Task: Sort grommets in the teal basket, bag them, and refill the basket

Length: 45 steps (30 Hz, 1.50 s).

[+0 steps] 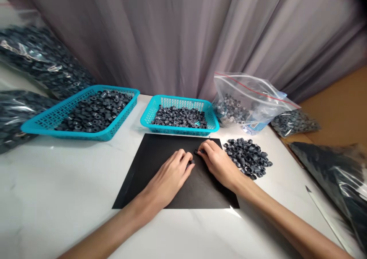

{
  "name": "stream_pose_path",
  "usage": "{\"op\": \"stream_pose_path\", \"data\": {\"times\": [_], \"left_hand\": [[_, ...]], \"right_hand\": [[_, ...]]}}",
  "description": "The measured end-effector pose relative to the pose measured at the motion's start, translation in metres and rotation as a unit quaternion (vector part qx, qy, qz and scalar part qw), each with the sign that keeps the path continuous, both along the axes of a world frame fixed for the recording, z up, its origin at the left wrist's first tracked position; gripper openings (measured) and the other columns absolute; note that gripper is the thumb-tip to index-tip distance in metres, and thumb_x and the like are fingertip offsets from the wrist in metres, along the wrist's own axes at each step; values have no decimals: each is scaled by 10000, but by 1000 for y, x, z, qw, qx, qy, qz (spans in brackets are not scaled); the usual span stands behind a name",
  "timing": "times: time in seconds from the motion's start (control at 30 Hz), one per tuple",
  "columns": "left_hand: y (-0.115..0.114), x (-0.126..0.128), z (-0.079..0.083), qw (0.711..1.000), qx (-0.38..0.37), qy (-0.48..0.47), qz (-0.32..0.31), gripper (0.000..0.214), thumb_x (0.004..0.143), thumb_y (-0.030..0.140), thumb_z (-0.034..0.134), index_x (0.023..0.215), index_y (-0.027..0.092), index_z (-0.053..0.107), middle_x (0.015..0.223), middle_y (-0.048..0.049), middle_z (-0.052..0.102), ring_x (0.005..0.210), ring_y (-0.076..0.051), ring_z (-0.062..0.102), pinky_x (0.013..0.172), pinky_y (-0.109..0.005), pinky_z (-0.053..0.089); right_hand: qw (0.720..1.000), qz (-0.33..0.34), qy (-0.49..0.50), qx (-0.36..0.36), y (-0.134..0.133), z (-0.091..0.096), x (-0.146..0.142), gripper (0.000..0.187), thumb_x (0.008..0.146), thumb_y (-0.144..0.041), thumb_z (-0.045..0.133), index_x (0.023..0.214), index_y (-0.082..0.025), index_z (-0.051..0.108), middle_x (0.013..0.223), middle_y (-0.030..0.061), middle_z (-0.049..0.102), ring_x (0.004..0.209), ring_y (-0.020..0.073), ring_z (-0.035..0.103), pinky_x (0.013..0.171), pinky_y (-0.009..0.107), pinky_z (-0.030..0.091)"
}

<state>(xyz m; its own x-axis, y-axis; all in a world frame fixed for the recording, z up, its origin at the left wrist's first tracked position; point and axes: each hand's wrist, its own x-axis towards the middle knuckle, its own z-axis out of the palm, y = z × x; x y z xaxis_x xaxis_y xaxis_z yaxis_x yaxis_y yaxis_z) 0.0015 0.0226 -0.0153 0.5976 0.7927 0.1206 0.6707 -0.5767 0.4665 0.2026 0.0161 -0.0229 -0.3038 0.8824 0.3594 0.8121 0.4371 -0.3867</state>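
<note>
Over the black mat (137, 175), my left hand (172, 175) is closed in a pinch on a small dark ring-shaped piece (191, 162). To its right, the fingertips of my right hand (216, 161) are closed on another small dark piece (196, 152), which is partly hidden. The two hands are apart by a narrow gap. Just right of my right hand, a loose pile of dark grey ring-shaped pieces (249, 157) lies on the white table, reaching the mat's right edge.
Behind the mat stands a small turquoise basket (179, 130) of pieces; a larger turquoise basket (110, 132) is at left. A zip bag (243, 87) of pieces and a clear bottle (255, 127) stand back right. Filled bags (48, 64) line the left side. A pencil-like stick (323, 213) lies right.
</note>
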Motion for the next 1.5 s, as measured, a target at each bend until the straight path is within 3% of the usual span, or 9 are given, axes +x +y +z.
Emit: {"op": "stream_pose_path", "data": {"times": [0.13,0.23,0.33,0.47,0.67,0.83,0.93,1.13,1.5], "left_hand": [[2,-3,1,999,-29,-17,-6,241,1067,249,316,1010,222,549,1080,-74,564,1083,-261,596,988,-419,460],[4,-7,7,995,-76,-67,8,257,1076,298,285,1006,228,522,1069,-66,549,1061,-245,598,967,-397,457],[5,-10,13,990,-104,-91,16,238,1076,374,326,1000,235,504,1039,-43,541,993,-225,594,935,-384,438],[4,-13,17,985,-124,-119,32,266,1072,434,365,947,239,496,953,-4,527,881,-196,566,872,-355,418],[-1,-8,63,975,-123,-184,-9,270,1063,465,429,979,245,562,935,9,573,877,-178,556,852,-306,416],[40,51,151,959,108,-243,-94,192,1070,364,447,1005,213,546,1022,-28,603,951,-178,571,906,-294,432],[82,96,184,964,205,-87,-146,201,1086,265,363,1033,165,530,1101,-82,593,943,-174,583,913,-305,454],[119,137,197,945,225,66,-229,161,1040,202,480,1053,135,626,1122,-87,649,991,-208,639,911,-328,467],[127,169,204,920,247,209,-223,189,987,164,531,1029,113,709,1126,-153,711,1019,-295,718,797,-364,516]], "right_hand": [[998,-10,19,58,-5,23,4,106,1067,-212,429,1040,-209,531,1023,82,618,929,206,610,839,349,527],[978,-35,33,204,-6,74,17,92,1061,-198,444,1038,-213,532,1038,86,625,981,208,608,884,352,502],[932,-159,35,324,5,127,38,92,1041,-209,471,1013,-211,558,977,87,629,927,223,602,864,371,488],[948,-239,-42,206,37,159,65,118,1005,-203,495,990,-184,611,1009,135,688,961,269,640,867,390,481],[950,-288,-67,97,56,157,77,208,1001,-340,548,1059,-204,694,967,131,767,895,302,709,763,371,476],[952,-282,-92,76,43,162,71,369,1035,-427,478,1284,-242,678,1006,136,787,927,308,729,792,389,487],[950,-291,-95,67,31,167,76,423,1060,-440,386,1295,-259,687,1027,148,787,927,331,738,780,419,497],[947,-261,24,185,17,157,99,547,1004,-262,402,1543,-178,449,1119,149,746,892,280,723,823,449,545],[944,-238,108,202,17,148,95,380,930,-247,585,1305,-191,561,1257,166,573,804,219,647,817,444,556]]}}
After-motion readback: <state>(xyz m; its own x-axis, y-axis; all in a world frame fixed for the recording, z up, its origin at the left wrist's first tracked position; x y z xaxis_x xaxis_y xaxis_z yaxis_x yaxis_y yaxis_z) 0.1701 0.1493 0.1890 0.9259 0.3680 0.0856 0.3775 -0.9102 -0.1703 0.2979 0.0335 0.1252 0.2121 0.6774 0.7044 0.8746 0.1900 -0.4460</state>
